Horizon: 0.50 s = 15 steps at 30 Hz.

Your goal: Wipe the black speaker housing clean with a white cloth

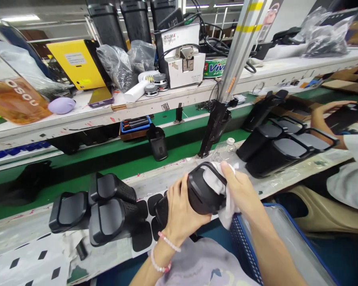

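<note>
While my left hand (179,210) is gripping the black speaker (201,194) around its body, I am pressing a white cloth (214,182) against its handle end with my right hand (241,190), fingers closed on the cloth. I am holding the speaker between both hands, just above the near edge of the workbench (155,180). More black speakers (107,210) are lying to the left, beside black pads (141,236), and another group (280,149) is lying to the right near a co-worker's hand (322,117).

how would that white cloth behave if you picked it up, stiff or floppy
Probably floppy: the cloth bunches and drapes under the right hand against the black speaker. Likely light, since its loose end hangs in soft folds. It should not slip easily once pinched.
</note>
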Motion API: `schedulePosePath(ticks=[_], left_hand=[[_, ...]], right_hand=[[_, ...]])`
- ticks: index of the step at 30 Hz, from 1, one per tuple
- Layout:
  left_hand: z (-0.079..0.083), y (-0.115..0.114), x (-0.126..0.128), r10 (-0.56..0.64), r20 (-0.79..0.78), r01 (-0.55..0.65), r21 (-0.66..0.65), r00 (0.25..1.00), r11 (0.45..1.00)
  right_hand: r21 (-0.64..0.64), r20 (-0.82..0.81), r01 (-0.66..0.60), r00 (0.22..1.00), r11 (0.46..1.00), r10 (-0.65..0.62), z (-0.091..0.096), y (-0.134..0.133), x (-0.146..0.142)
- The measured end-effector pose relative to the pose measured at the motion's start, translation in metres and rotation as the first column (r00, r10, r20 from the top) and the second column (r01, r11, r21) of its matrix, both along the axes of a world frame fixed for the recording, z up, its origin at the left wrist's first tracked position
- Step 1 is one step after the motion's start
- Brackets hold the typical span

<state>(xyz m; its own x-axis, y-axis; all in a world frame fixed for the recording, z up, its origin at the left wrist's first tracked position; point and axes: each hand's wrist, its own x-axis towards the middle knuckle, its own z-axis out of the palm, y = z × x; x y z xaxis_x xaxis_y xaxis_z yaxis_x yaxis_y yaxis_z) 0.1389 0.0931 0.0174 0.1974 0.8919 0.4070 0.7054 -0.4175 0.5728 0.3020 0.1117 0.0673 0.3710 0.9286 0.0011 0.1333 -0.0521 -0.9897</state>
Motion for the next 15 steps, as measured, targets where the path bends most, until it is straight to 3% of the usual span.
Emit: schedulePosePath(ticks=[4, 7, 9, 12, 15], left_hand=[[-0.019, 0.005, -0.013, -0.087, 0.066, 0.093, -0.101, 0.994, 0.990], [-0.021, 0.016, -0.050, -0.155, 0.261, 0.231, -0.292, 0.953, 0.928], [-0.022, 0.023, -0.077, -0.049, 0.435, 0.221, -0.355, 0.899, 0.908], [-0.034, 0.028, -0.096, 0.127, 0.712, 0.279, -0.425, 0.691, 0.861], [-0.051, 0.027, -0.081, 0.403, 0.813, 0.332, -0.551, 0.420, 0.765]], right_hand=[[-0.086, -0.254, -0.169, 0.957, 0.982, 0.142, -0.016, -0.001, -0.009], [-0.087, -0.224, -0.125, 0.969, 0.988, 0.103, -0.014, -0.012, -0.006], [-0.111, -0.195, -0.027, 0.981, 0.993, 0.005, -0.003, -0.023, 0.009], [-0.101, -0.353, 0.140, 0.921, 0.985, -0.167, 0.016, -0.037, 0.042], [-0.024, -0.564, 0.221, 0.802, 0.975, -0.196, 0.016, -0.036, 0.058]])
